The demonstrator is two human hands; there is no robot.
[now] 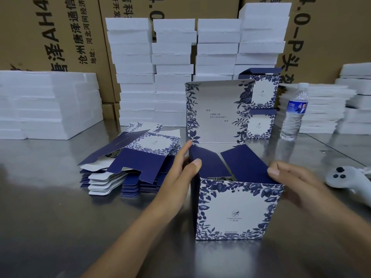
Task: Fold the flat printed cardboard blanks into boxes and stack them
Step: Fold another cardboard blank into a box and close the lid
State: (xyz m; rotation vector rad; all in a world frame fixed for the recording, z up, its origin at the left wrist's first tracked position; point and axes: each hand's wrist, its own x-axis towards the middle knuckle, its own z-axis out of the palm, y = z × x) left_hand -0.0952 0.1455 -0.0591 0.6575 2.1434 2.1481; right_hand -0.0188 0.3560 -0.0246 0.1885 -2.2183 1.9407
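Cardboard box (pixel 230 207) judged light, thin, crease-prone; lid (pixel 216 113) stood upright; left hand (pixel 180 173) and right hand (pixel 295 181) each pinched side wall, pressing navy flaps (pixel 208 165). Best hold: upper side edges.

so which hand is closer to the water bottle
Right. The right hand holds the box on the side below the water bottle; the left hand holds its opposite side.
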